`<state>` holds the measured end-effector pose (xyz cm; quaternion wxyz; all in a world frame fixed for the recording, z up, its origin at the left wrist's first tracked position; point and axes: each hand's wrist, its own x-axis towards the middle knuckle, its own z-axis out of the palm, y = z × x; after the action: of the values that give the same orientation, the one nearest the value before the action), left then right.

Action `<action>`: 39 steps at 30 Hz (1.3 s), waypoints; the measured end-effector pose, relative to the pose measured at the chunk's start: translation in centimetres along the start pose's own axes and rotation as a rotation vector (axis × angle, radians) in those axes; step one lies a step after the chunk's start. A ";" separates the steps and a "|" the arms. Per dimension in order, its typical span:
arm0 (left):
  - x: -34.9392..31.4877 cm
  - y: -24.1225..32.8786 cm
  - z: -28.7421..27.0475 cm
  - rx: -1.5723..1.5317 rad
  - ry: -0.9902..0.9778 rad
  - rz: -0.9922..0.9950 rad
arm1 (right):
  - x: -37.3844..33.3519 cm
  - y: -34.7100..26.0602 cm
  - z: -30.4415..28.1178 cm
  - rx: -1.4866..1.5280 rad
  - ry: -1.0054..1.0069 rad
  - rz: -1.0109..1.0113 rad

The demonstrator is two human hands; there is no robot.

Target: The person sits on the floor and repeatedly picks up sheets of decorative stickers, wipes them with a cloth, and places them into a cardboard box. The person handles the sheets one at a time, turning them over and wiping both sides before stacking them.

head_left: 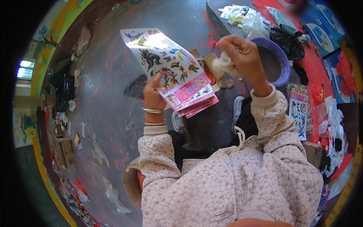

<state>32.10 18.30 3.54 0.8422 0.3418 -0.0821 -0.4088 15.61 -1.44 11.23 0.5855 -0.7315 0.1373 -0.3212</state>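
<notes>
My left hand (153,94) is closed on the lower left side of a small stack of sticker sheets (170,72). They are white with colourful dragons, flowers and birds, and pink bands show at their lower ends. The top sheet reaches up and away to the left, and light glares on its far end. My right hand (247,56) is raised to the right of the sheets, its fingers closed round a whitish wad of cloth (224,63). The wad hangs apart from the sheets, over cardboard pieces (212,67) on the floor.
A purple basin (287,70) stands beyond my right wrist. Another pile of printed sheets (298,113) lies on the right, near white plastic bags (334,125). A black bag (289,43) and blue boxes (321,36) are at the far right. My shoes (237,109) rest on the floor below.
</notes>
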 end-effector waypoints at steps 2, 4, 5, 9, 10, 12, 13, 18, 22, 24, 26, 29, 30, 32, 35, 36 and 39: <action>-0.5 -1.4 2.4 -0.074 0.006 -0.032 | -0.4 -1.1 2.2 0.168 0.172 0.005; 0.2 -2.8 3.3 -0.219 -0.092 -0.127 | -1.9 0.6 5.3 0.077 0.099 -0.114; 0.2 -2.6 2.8 -0.283 -0.125 -0.200 | -2.5 0.6 7.0 0.002 0.010 -0.273; 0.3 -1.9 1.5 -0.348 -0.207 -0.116 | -3.9 3.1 9.3 -0.351 -0.065 -0.565; 0.1 -1.4 1.3 -0.326 -0.159 -0.068 | -4.0 3.2 9.3 -0.421 -0.067 -0.607; -0.3 -0.5 1.5 -0.301 -0.080 0.013 | -3.4 4.7 8.5 -0.503 0.025 -0.684; -0.6 -0.1 1.5 -0.273 -0.035 0.071 | -2.8 5.5 7.9 -0.552 0.061 -0.684; -1.5 1.2 1.8 -0.260 -0.119 0.110 | 1.2 10.5 2.0 -0.596 0.288 -0.120; -1.5 1.3 1.8 -0.266 -0.132 0.047 | 3.5 11.7 -1.0 0.493 0.435 0.478; -1.6 1.2 1.6 -0.250 -0.122 -0.015 | 3.6 8.9 -1.8 0.569 0.485 0.389; -1.7 0.6 1.2 -0.132 -0.106 -0.042 | 2.9 5.1 -0.6 0.543 0.392 0.263; -1.3 -1.1 0.2 0.008 -0.194 -0.119 | 0.5 1.6 3.5 0.149 0.142 -0.152; -1.0 -1.8 0.5 0.037 -0.220 -0.147 | -0.2 1.7 4.7 -0.103 0.048 -0.394; -2.3 -1.9 2.7 0.017 -0.210 -0.197 | -1.1 2.1 7.4 -0.364 -0.137 -0.770; -3.0 -2.4 4.1 -0.060 -0.247 -0.128 | -0.6 5.2 7.1 -0.597 0.015 -0.792; -3.1 -2.2 5.2 -0.120 -0.282 -0.097 | 0.3 6.3 6.1 -0.723 0.067 -0.764; -2.4 -0.1 4.2 -0.123 -0.508 -0.183 | 2.2 8.5 2.8 -0.651 0.120 -0.132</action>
<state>28.72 17.88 6.94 0.7735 0.1825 -0.2343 -0.5599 20.51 -2.92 3.58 0.2901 -0.8672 0.2191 -0.3404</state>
